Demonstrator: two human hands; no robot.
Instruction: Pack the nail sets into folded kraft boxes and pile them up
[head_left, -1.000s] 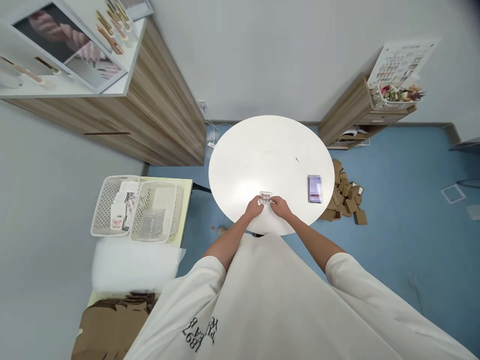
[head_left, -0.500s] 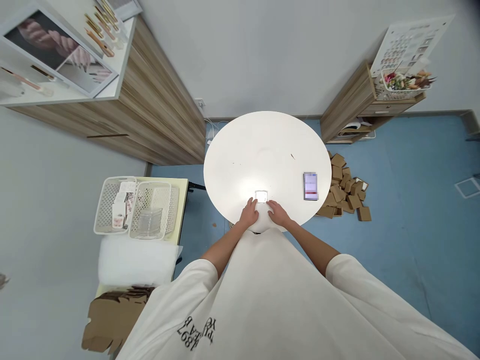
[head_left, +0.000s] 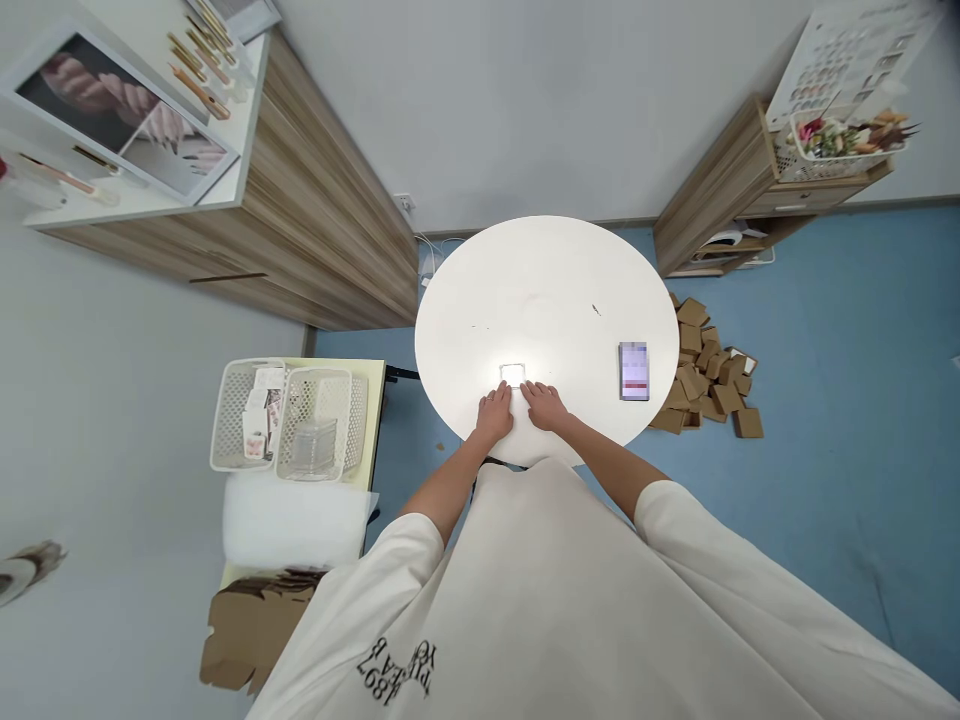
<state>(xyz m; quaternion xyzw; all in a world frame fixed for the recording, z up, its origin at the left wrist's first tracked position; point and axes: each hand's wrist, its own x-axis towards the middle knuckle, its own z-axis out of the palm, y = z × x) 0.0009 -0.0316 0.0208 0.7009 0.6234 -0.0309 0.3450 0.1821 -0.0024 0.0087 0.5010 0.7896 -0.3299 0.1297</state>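
A small clear square object [head_left: 513, 375], its exact kind too small to make out, lies flat on the white oval table [head_left: 540, 270] near its front side. My left hand [head_left: 496, 412] rests palm down at the object's near left corner, its fingers stretched forward. At the near right corner lies my right hand [head_left: 545, 406], also palm down with fingers extended and slightly apart. The fingertips of both hands reach the object's near edge or come very close to it; glare on the white surface hides the exact contact.
A phone [head_left: 634, 372] lies on the table at right. Small brown cardboard boxes [head_left: 709, 375] are heaped on the floor. On a side table at left are two white baskets [head_left: 315, 375], a white packing-sheet stack [head_left: 296, 525] and folded cardboard [head_left: 251, 630]. Wooden cabinets [head_left: 322, 190] stand behind.
Both hands and the clear square object have slid forward on the table, away from my body. The fingers look flatter than before. The camera view has shifted slightly.
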